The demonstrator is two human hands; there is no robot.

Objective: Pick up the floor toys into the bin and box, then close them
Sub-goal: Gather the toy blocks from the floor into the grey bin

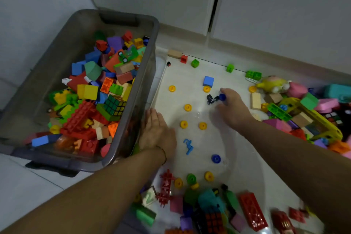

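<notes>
one grey bin at the left of the frame, heaped with blocks; two hands, the left hand at the centre and the right hand right of centre; nine yellow discs across the middle; one blue disc lower down; one green disc near the bottom; one blue cube above the middle; three green bricks along the top right; two rubik's cubes, one in the bin, one at the right edge
</notes>
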